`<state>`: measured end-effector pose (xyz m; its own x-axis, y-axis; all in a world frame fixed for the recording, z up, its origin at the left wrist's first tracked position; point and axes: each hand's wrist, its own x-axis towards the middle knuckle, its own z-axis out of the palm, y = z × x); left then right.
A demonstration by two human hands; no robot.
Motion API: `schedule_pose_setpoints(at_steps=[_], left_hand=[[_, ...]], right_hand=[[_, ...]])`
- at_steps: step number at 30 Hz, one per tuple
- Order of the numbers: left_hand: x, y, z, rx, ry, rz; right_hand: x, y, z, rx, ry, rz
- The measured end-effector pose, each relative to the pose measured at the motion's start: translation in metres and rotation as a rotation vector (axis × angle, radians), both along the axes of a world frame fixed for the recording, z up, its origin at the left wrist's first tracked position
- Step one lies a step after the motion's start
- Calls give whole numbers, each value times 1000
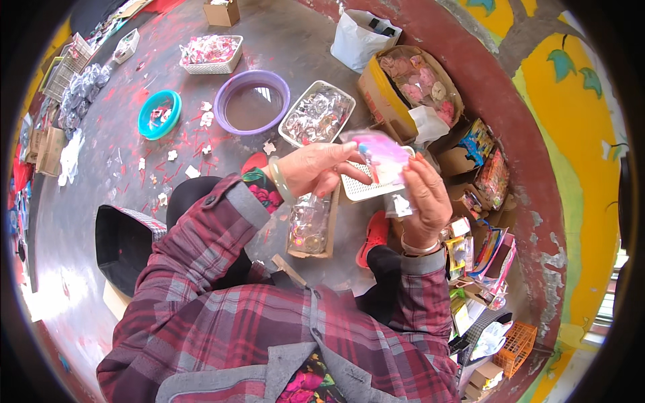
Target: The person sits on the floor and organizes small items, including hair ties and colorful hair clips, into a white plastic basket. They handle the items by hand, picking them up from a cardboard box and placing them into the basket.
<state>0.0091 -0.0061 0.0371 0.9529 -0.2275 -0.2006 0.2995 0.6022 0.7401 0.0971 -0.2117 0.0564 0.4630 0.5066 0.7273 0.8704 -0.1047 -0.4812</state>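
In front of me a clear plastic packet (388, 156) with a pink and purple card in it is held up, tilted, between both hands. My right hand (428, 201) grips its right edge between thumb and fingers. At the packet's left edge, my left hand (321, 169) pinches with thumb and forefinger, the other fingers loosely bent. A small clear piece with a white patch (401, 204) hangs below, by my right fingers. Beneath the packet sits a white perforated basket (366, 189), partly hidden. A cardboard box (309, 232) of clear-wrapped pieces stands below my left wrist.
A white basket (293, 133) of wrapped pieces, a purple basin (220, 107) and a teal bowl (142, 119) stand ahead. At right are a yellow carton (376, 94) of pink pieces, several boxes and an orange crate (517, 349). Scraps litter the floor; a black-lined bin (121, 238) stands left.
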Motion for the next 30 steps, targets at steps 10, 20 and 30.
schedule_pose_setpoints(at_steps=[10, 20, 30], left_hand=[[6, -6, -7, -128, 75, 209], [5, -5, -3, -64, 70, 300], [4, 3, -23, -149, 171, 285]], right_hand=[[-1, 0, -5, -117, -145, 35], [1, -2, -3, -37, 12, -97], [-9, 5, -7, 161, 435, -217]])
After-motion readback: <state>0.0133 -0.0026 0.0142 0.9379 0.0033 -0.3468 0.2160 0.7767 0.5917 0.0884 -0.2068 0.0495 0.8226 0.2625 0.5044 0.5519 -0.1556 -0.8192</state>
